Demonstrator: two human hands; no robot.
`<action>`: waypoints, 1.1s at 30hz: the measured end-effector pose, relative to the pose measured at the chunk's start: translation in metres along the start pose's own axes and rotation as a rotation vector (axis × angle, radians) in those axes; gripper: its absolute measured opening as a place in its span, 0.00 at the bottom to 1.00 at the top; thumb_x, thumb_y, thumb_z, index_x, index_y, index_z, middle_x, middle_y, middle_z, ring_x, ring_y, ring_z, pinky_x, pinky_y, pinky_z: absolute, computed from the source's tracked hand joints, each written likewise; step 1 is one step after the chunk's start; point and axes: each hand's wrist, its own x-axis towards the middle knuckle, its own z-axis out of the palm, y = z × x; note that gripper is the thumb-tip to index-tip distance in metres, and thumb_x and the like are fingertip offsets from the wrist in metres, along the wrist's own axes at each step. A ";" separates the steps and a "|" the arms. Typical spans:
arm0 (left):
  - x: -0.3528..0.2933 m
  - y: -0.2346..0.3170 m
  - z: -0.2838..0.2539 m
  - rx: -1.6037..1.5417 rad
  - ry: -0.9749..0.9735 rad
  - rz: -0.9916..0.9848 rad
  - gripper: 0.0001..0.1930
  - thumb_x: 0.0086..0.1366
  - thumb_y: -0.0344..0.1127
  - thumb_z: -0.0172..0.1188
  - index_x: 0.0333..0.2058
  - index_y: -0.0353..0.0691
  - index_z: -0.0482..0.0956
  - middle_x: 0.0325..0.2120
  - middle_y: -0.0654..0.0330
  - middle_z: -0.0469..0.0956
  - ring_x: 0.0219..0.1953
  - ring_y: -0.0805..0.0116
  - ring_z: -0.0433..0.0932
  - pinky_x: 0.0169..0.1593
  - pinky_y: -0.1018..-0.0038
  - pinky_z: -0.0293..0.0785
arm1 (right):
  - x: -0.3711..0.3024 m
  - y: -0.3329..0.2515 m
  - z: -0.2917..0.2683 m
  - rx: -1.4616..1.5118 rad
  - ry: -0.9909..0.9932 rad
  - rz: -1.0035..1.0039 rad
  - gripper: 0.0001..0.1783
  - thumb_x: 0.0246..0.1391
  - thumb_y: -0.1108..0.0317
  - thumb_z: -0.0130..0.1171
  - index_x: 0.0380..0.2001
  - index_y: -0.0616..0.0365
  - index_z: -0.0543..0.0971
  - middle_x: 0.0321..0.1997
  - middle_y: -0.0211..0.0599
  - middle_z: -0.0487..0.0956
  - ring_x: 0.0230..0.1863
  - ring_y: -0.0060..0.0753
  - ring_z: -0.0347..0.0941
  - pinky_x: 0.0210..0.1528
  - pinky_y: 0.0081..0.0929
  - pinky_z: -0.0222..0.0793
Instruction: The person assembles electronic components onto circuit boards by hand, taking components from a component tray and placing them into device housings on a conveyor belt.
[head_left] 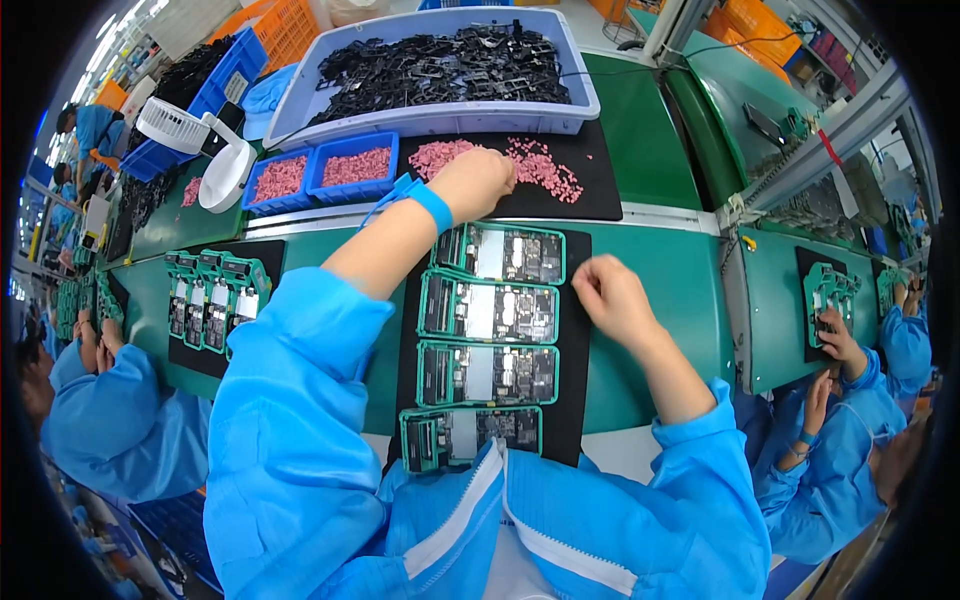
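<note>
My left hand (478,182), a blue strap round its wrist, reaches to the loose small pink pieces (545,170) on a black mat. Its fingers are curled closed, and their tips and anything in them are hidden. My right hand (608,296) hovers at the right edge of another black mat, fingers bent into a pinch; whatever may be in it is too small to see. Between my arms, several green frames with circuit boards lie in a column: the farthest green frame (505,253) is near both hands, the nearest green frame (470,437) is against my jacket.
Two blue trays of pink pieces (352,168) stand left of the loose ones. Behind them is a large grey bin (430,125) of black parts. A white fan (227,175) stands at the left. Co-workers in blue sit on both sides, with more green frames (215,300).
</note>
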 end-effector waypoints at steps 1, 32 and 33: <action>-0.006 0.017 -0.006 -0.085 -0.050 -0.009 0.06 0.55 0.32 0.59 0.25 0.36 0.79 0.27 0.49 0.78 0.37 0.50 0.77 0.43 0.60 0.73 | -0.017 -0.004 -0.001 -0.014 -0.032 0.016 0.04 0.50 0.71 0.58 0.25 0.59 0.75 0.27 0.44 0.75 0.33 0.48 0.73 0.36 0.40 0.69; -0.135 0.165 0.032 0.413 -0.026 0.336 0.05 0.48 0.33 0.57 0.20 0.42 0.80 0.23 0.61 0.77 0.36 0.64 0.74 0.42 0.70 0.68 | -0.073 -0.030 0.008 -0.221 0.157 -0.324 0.03 0.44 0.76 0.57 0.24 0.57 0.73 0.28 0.40 0.73 0.33 0.45 0.72 0.36 0.38 0.69; -0.136 0.165 0.031 0.403 -0.035 0.354 0.05 0.48 0.33 0.57 0.19 0.42 0.80 0.23 0.61 0.77 0.36 0.64 0.74 0.42 0.70 0.68 | -0.080 -0.037 0.008 -0.162 0.130 -0.357 0.04 0.43 0.76 0.59 0.24 0.57 0.73 0.27 0.40 0.72 0.32 0.45 0.71 0.35 0.38 0.69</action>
